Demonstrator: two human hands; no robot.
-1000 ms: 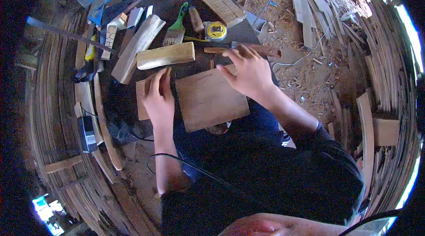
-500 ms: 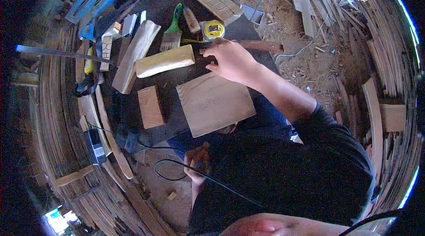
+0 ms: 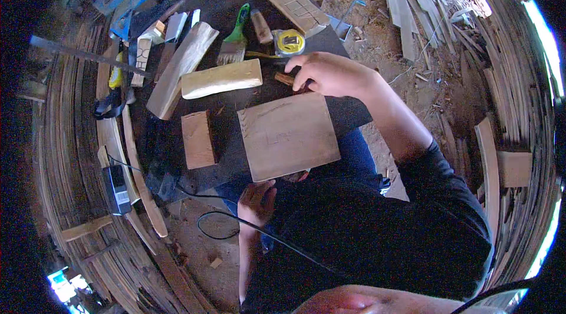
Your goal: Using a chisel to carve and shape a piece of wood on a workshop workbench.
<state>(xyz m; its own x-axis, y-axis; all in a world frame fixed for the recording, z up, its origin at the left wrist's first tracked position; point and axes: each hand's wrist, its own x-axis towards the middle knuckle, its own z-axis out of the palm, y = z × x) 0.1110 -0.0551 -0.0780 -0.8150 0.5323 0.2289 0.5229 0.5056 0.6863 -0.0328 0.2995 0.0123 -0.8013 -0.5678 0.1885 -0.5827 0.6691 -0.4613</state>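
Right hand [image 3: 336,75]: over the board's far right edge, palm down, fingers bent; its grip is partly open, with thumb and forefinger apart. Whether it has hold of the brown stick cannot be told.
Brown stick [image 3: 284,79]: just left of the right fingertips, beyond the board's far edge; slim and woody, its right end hidden.
Left hand [image 3: 256,203]: at the board's near left edge, fingers loosely curled; its grip looks slack, and I cannot tell whether it touches the wood. It may be there to steady the board.
Flat board [image 3: 289,137]: near middle of the dark worktop [image 3: 227,122], face up, squarish, light brown, with faint lines at its centre; probably laid close to the body so both hands reach it.
Small block [image 3: 198,141]: left of the board, apart from it; reddish, oblong, with straight edges.
Pale block [image 3: 221,80]: farther back, smooth, its near edge slightly curved.
Brush [image 3: 234,43] and tape measure [image 3: 289,42]: far side, green handle and bristles beside a rounded yellow case; likely set back to leave the board room.
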